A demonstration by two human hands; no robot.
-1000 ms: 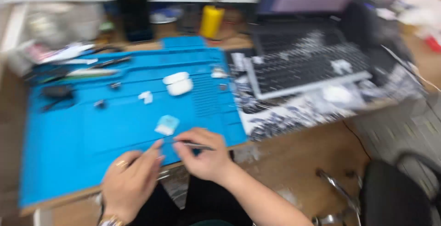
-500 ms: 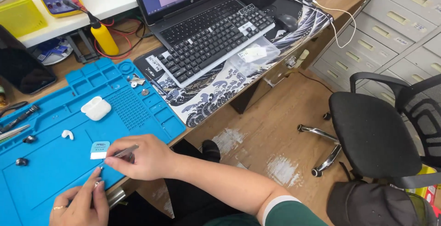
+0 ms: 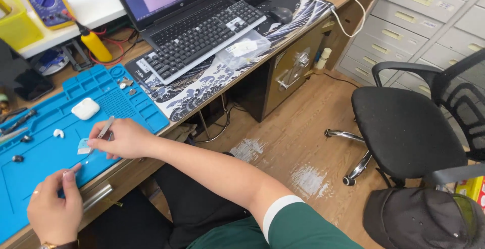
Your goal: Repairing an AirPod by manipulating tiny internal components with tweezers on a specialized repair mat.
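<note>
Right hand (image 3: 124, 139) pinches tweezers (image 3: 103, 129) beside small pad (image 3: 84, 146); left hand (image 3: 54, 206) loosely curled, empty; advise steadying wrist on mat (image 3: 45, 153)

I see the blue silicone work mat (image 3: 45, 153) lying on the wooden desk (image 3: 212, 102), the black keyboard (image 3: 202, 36) to its right, the white earbud case (image 3: 85, 109) on the mat, and the black office chair (image 3: 409, 127) further right.
</note>
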